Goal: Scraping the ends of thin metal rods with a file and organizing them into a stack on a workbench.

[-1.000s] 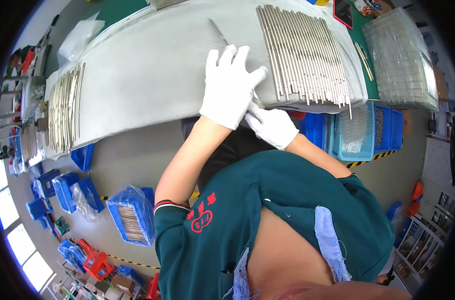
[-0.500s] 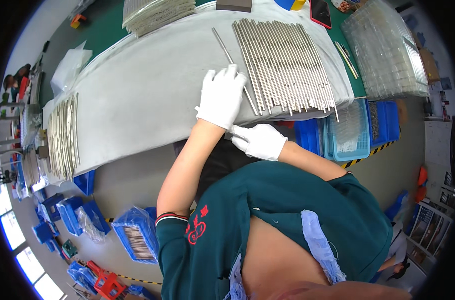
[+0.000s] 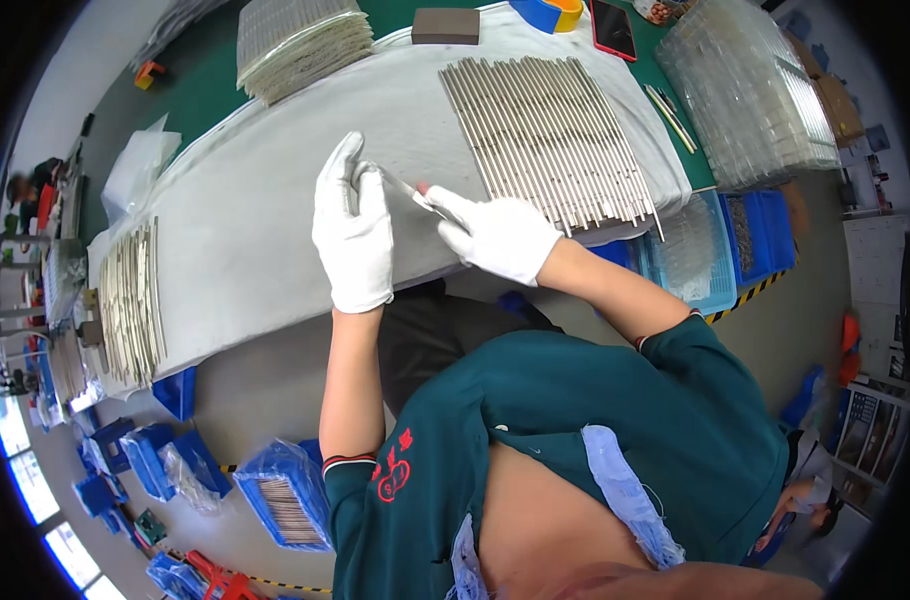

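My left hand [image 3: 353,235], in a white glove, is raised over the table with its fingers curled round a slim metal rod [image 3: 403,186]. The rod is strongly foreshortened and partly covered by the fingers. At its other end my right hand [image 3: 510,238], also gloved, pinches with thumb and fingers. A small pinkish spot shows at the right fingertips; I cannot make out what it is. Just beyond my right hand, a row of similar metal rods [image 3: 550,140] lies side by side on the pale tablecloth [image 3: 265,210].
More rods [image 3: 130,305] lie at the table's left end. Stacked clear plastic trays [image 3: 300,45] stand at the back, others [image 3: 745,95] at right. A dark block [image 3: 445,27], a tape roll [image 3: 550,12] and a phone [image 3: 612,30] lie at the far edge. Blue bins [image 3: 765,235] stand at right.
The single rod beside the row has been lifted off the cloth. My left hand has moved left and turned upward; my right hand has risen from the table's near edge to the rod.
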A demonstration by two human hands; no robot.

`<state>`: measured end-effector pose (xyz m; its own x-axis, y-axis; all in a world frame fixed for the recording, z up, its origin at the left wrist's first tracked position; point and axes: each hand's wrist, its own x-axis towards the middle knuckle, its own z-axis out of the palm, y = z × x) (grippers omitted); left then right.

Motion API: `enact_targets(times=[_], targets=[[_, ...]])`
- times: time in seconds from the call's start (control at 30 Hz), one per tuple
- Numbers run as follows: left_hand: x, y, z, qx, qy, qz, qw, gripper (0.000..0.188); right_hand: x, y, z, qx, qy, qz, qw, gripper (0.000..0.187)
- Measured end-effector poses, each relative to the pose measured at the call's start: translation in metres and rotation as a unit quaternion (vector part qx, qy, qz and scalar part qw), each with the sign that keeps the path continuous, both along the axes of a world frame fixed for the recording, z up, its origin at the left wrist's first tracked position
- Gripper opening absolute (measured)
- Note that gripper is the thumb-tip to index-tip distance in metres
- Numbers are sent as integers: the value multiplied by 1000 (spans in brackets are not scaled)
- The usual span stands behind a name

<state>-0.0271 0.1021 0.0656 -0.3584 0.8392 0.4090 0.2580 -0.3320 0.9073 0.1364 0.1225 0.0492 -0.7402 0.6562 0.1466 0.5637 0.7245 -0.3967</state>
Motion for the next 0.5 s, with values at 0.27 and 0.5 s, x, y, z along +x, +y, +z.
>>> enact_targets(times=[0.27,0.5], targets=[[-15,-5,-49,-81,416,51,904,32,-27,25,27,-72,-130,31,988,29],[-17,-11,-52,-43,497,52,865,29,99,13,29,145,63,-27,987,65]])
